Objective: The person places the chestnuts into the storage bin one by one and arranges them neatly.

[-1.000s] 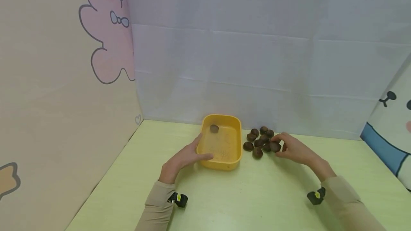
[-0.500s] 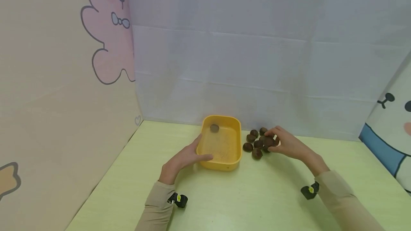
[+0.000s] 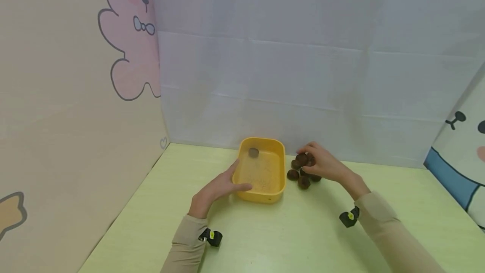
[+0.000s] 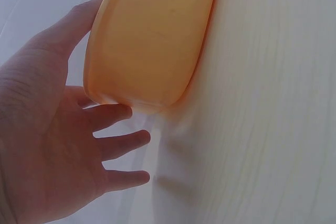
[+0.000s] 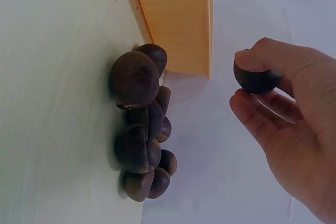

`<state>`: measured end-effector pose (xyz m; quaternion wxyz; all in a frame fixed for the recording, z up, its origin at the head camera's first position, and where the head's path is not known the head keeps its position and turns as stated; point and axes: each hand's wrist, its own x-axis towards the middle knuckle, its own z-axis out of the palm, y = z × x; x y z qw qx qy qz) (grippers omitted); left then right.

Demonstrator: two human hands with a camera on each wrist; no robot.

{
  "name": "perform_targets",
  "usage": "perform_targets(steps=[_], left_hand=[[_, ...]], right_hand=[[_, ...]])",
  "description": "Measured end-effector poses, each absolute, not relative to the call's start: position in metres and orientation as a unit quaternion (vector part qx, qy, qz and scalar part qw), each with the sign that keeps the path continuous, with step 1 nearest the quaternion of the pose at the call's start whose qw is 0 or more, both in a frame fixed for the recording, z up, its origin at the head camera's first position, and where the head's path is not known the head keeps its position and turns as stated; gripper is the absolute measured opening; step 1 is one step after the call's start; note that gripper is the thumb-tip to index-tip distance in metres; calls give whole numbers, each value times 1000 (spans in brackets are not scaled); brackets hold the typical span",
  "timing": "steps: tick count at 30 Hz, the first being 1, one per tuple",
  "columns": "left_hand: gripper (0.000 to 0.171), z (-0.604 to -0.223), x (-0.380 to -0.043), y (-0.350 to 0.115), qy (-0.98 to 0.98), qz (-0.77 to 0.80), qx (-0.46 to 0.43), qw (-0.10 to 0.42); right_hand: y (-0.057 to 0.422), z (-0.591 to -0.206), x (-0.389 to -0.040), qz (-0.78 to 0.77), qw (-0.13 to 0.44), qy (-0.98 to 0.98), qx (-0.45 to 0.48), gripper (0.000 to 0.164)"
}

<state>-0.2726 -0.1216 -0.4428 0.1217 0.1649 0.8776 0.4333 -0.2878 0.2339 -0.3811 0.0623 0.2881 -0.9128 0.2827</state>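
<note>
A yellow rectangular container (image 3: pixel 261 197) stands on the table with one chestnut (image 3: pixel 253 152) at its far left. My left hand (image 3: pixel 217 186) rests against its near-left corner; in the left wrist view the fingers (image 4: pixel 123 145) are straight and spread, some touching the wall. To the right of the container lies a loose pile of brown chestnuts (image 5: pixel 133 148). Above that pile my right hand (image 3: pixel 327 165) pinches a chestnut (image 5: pixel 255 80) between thumb and fingers, off the table. Part of the pile is hidden by this hand in the head view.
The pale green table (image 3: pixel 288 235) ends at a white cloth backdrop (image 3: pixel 257 75) close behind the container. A cream wall panel (image 3: pixel 75 138) with a pink bear borders the left, and another printed panel (image 3: pixel 460 159) the right.
My right hand has moved left across the pile with the chestnut, from its right end towards the container. The left hand and the container have stayed in place.
</note>
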Motion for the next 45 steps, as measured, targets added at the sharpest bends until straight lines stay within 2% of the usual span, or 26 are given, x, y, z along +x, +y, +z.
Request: perform_targets(steps=[8,20,26,37,45], left_hand=[[107,-443,-273,-123,871,444,171,123],[108,-441,-273,-123,863,454,183,125],[108,-442,-274,-122,864,452,181,125],[103,-444,-276,-124,864,448,197,119],[99,-443,-276,-124,857,455,211,117]], right_hand=[[212,-376,-298,239,68,-924,292,46],[181,-370,-317,239,36,-921,304,49],[165,-363,-327,254,5,-922,293,46],[139,-362,-345,218,1,-914,341,39],[119,-360,-357,202,-27,-915,348,42]])
